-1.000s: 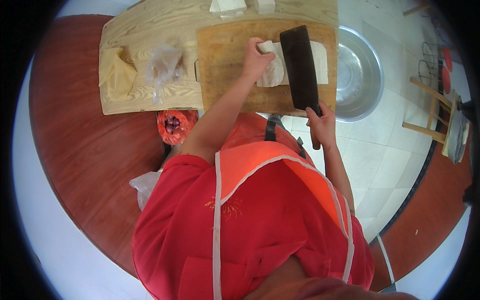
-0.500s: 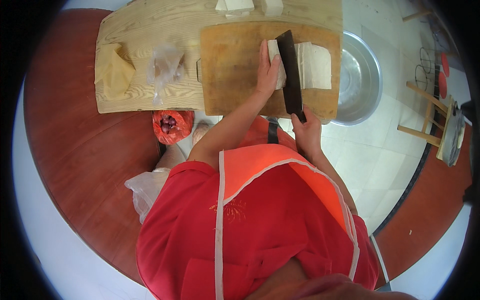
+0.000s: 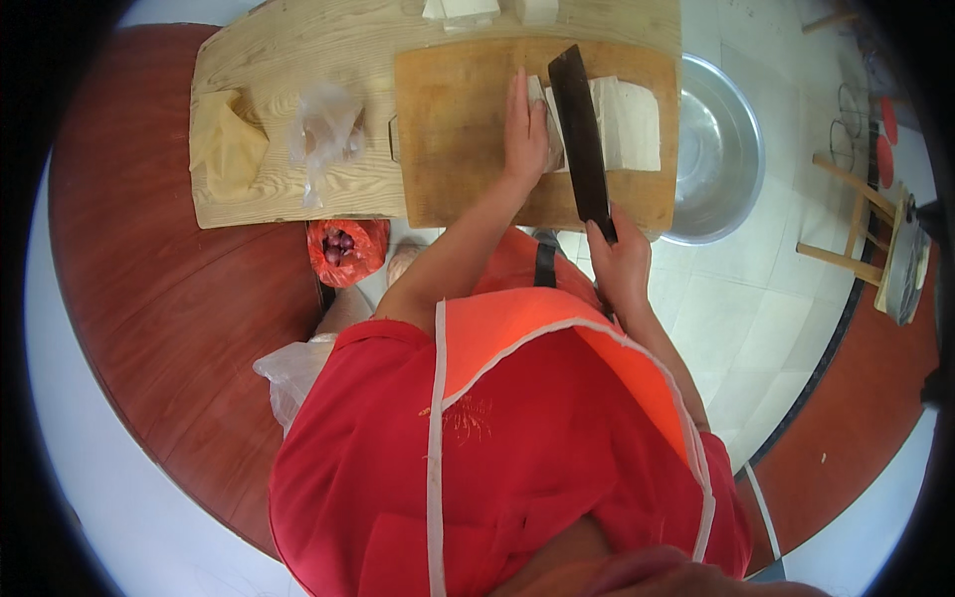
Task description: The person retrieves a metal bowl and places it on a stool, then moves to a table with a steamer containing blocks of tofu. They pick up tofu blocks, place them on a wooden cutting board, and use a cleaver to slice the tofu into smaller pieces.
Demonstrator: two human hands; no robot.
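On the wooden cutting board [image 3: 453, 139] stands a pale white block, tofu by its look, parted into slabs. My left hand [image 3: 527, 139] has its fingers straight along the left slab's [image 3: 535, 92] outer side, with the thumb against its near face. My right hand [image 3: 622, 261] is wrapped round the handle of a dark, long-bladed cleaver [image 3: 579, 129]. The blade slants across the gap between that slab and the right-hand tofu pieces [image 3: 633, 124], hiding part of both. Whether its edge touches the tofu I cannot tell.
More white blocks [image 3: 463, 10] lie at the table's far edge. A crumpled plastic bag [image 3: 326, 129] and tan cloth [image 3: 227, 144] lie left of the board. A metal basin [image 3: 726, 149] stands at the right, a wooden stool [image 3: 860, 234] beyond it. Below the table hangs a red bag [image 3: 346, 254] holding round purple things.
The cleaver has shifted slightly up and to the left in view. My left hand has slid a little left, and a thin pale strip of tofu now shows between its slab and the blade.
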